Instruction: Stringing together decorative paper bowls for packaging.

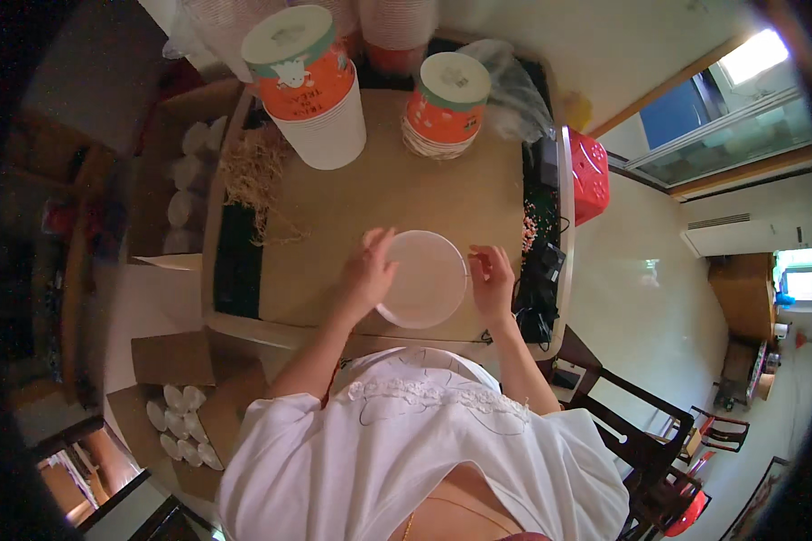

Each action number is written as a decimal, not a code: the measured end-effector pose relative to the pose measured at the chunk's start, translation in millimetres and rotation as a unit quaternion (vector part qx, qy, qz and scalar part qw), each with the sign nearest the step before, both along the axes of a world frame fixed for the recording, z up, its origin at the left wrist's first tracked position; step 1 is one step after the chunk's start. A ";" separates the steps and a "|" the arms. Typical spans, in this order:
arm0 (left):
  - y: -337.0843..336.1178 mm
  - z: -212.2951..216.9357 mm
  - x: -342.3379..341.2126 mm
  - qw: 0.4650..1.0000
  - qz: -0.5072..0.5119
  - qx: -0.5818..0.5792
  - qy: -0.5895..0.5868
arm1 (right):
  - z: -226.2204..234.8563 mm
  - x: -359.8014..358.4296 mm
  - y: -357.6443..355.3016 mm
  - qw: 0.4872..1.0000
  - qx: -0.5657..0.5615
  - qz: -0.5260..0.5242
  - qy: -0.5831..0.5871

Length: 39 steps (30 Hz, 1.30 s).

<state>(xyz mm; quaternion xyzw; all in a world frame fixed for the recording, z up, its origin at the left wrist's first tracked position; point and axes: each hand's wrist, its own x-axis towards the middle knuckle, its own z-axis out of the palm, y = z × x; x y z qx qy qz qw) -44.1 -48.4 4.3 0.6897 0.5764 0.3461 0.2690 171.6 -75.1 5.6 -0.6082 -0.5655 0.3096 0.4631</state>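
A round, translucent white plastic tub or lid (421, 279) lies on the brown tabletop sheet right in front of me. At its left rim is my left hand (368, 273), fingers apart, with the thumb side close against the edge. My right hand (493, 283) is at the opposite rim, its fingers bent together near a thin pale strip along the edge. Whether anything small is between those fingertips is too fine to make out. Farther back, a tall stack of upturned paper tubs (320, 126) with an orange and green top one stands beside a shorter similar stack (447, 99).
Shredded tan paper (254, 180) spreads along the table's left side. Clear plastic bags (510, 90) lie at the back right. Open cardboard boxes (167, 388) with white containers stand on the left. Small pink beads (530, 225) and black cables lie by the right edge, near a red stool (589, 176).
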 end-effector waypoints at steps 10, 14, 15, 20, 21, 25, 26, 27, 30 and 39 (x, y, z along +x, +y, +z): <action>20.9 -78.1 -23.5 0.909 -0.037 -0.358 -0.208 | -70.4 16.9 9.2 0.925 -0.332 0.055 0.175; -5.2 -206.1 -69.4 0.855 -0.094 -0.428 -0.276 | -76.0 15.2 8.9 0.847 -0.488 0.112 0.180; -5.1 -205.8 -65.1 0.855 -0.099 -0.428 -0.276 | -79.8 18.8 9.1 0.848 -0.486 0.108 0.180; 28.6 -89.4 -13.7 0.677 0.004 -0.617 -0.401 | -125.0 72.3 27.9 0.874 -0.404 0.185 0.196; 45.3 -69.6 -20.6 0.786 -0.047 -0.514 -0.341 | -103.0 66.8 44.9 0.937 -0.254 0.219 0.100; 133.1 55.8 -33.7 0.989 -0.094 -0.110 -0.026 | 90.6 38.7 121.8 0.980 -0.042 0.169 -0.101; 140.7 124.3 -8.5 0.994 -0.053 -0.084 -0.049 | 111.2 42.7 139.3 0.988 0.016 0.150 -0.026; 170.0 131.8 -12.5 0.993 -0.071 0.084 -0.031 | 130.2 39.0 159.0 0.984 0.104 0.143 -0.031; 238.8 187.1 6.2 0.981 -0.092 0.159 -0.058 | 141.6 26.9 211.5 0.966 0.226 0.129 -0.001; 331.0 48.6 38.6 0.952 -0.152 0.260 -0.058 | 19.0 11.1 235.9 0.957 0.223 0.074 0.171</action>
